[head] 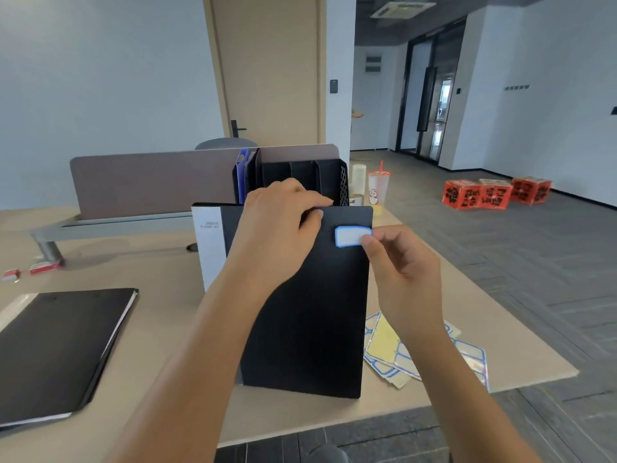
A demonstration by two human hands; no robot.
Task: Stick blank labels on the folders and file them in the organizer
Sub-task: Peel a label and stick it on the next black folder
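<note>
Fingers of the left hand (277, 228) gripped the upright black folder's (307, 315) top edge; the right hand (400, 262) pinched a blue-bordered label (350, 236) against it.

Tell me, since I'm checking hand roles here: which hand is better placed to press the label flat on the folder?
The right hand. It already pinches the blue-bordered label at the black folder's upper right corner, so it can likely smooth it down. The left hand grips the folder's top edge, holding it upright.

Head-worn view, forward-down, close over desk (160, 262)
</note>
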